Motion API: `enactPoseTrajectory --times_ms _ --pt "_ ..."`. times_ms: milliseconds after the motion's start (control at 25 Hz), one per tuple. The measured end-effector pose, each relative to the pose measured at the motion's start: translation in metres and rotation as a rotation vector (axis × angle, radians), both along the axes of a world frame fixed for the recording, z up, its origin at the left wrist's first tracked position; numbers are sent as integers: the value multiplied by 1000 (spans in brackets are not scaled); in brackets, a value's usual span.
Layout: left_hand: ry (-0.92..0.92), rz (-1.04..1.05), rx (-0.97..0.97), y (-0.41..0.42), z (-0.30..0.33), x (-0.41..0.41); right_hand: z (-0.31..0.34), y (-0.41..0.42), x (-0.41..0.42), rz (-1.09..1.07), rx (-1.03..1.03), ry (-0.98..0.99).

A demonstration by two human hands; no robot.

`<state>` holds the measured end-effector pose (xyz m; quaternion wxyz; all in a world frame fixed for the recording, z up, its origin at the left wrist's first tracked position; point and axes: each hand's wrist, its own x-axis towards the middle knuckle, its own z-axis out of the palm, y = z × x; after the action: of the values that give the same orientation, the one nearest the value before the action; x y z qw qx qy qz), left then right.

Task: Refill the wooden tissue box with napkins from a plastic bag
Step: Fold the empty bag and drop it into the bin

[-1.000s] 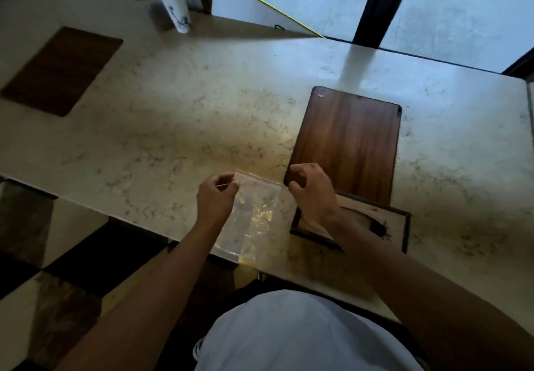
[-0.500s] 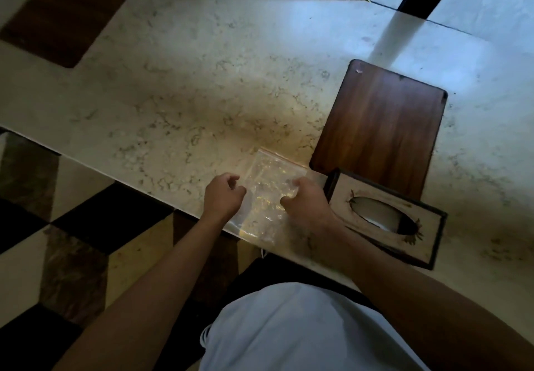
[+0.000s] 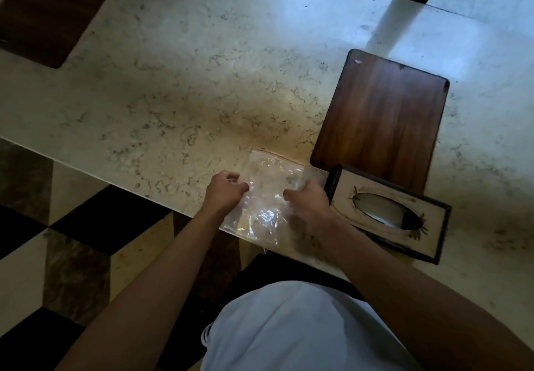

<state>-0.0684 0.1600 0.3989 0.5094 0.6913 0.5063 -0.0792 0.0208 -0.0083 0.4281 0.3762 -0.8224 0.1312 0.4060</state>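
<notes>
Fingers [image 3: 239, 187] of the left hand [image 3: 224, 194] were curled in on the left side of a clear plastic bag [image 3: 267, 197], pinching its film, while the right hand [image 3: 307, 203] pressed down on the bag's right side with its fingers bent against the plastic; how firmly either hand gripped could not be told. The bag lay flat on the pale marble counter [image 3: 202, 81], its near end hanging slightly over the counter's front edge and its red-lined sealing strip at the far end. What the bag held was too crumpled and shiny to make out.

Just to the right of the right hand stood the wooden tissue box [image 3: 387, 214], dark-edged with a light top panel and an oval slot through which something white showed. It sat at an angle near the counter's front edge, its far side overlapping the near end of a dark wooden board [image 3: 378, 122] lying flat on the marble. A second dark wooden board [image 3: 52, 12] lay well apart at the far left of the counter. Both forearms reached in from below, above a white garment [image 3: 289, 327] on the person's body, with a checkered floor [image 3: 57, 240] visible to the left.
</notes>
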Motion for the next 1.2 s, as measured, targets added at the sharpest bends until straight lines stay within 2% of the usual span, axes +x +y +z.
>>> enactPoseTrajectory --times_ms 200,360,520,720,1000,1200 --pt "-188 286 -430 7 8 -10 -7 -1 0 -229 213 196" --pt "-292 355 -581 9 20 -14 0 -7 -4 -145 412 197" --pt "-333 216 -611 6 35 -9 17 -14 3 -33 475 100" --pt "-342 -35 -528 -5 59 9 40 -35 25 -3 488 -44" --pt "-442 -64 -497 -32 84 50 54 -81 53 -24 632 -190" --pt "-544 -43 -694 -62 100 83 55 -120 74 -215 809 -136"
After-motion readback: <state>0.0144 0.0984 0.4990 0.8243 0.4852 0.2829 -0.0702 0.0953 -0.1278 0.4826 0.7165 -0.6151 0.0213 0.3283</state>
